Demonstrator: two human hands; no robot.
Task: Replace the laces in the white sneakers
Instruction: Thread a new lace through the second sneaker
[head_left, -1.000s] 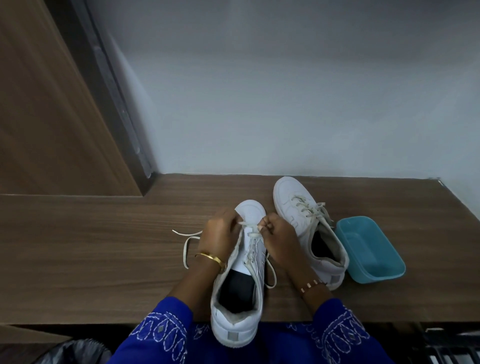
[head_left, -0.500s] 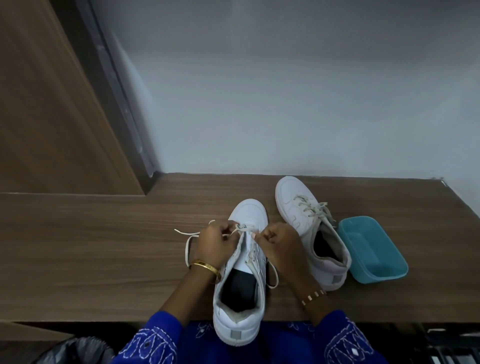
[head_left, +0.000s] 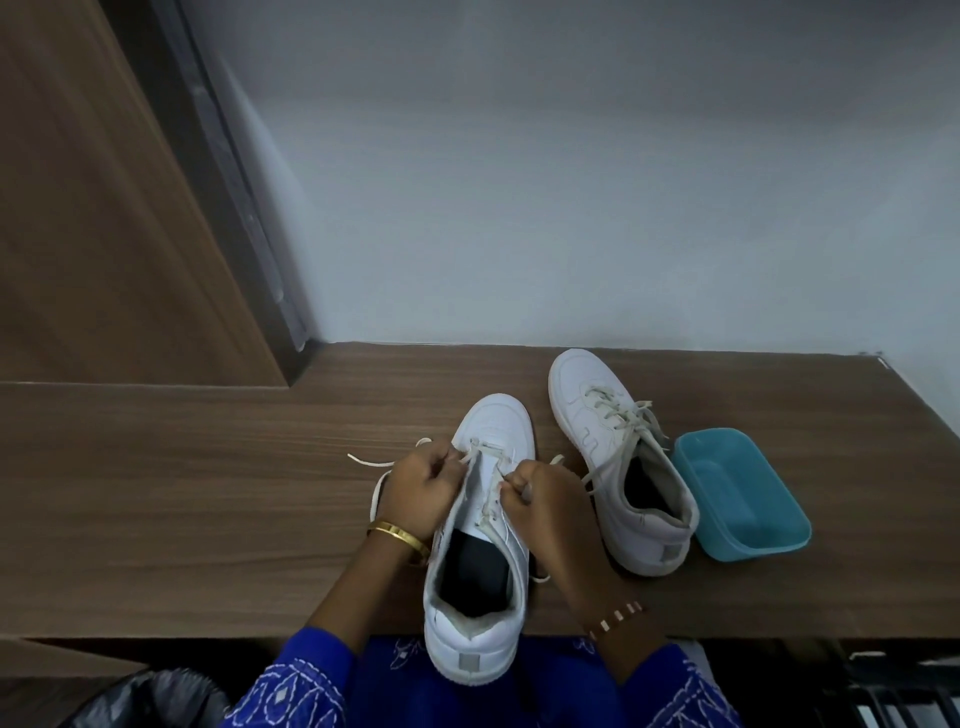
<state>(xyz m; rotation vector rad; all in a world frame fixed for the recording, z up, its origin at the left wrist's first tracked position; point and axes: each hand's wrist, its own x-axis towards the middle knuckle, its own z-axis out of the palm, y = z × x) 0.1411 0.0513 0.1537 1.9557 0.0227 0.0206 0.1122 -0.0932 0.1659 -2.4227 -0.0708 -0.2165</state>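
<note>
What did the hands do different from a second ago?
Both hands slid back along the near white leather sneaker toward its opening. The left hand and right hand keep pinching the cream lace. The far white sneaker and teal plastic tub stayed put.

light: dim, cool, even | shadows: soft | focus: slightly soft | edges: wide-angle bending, darker corners
</note>
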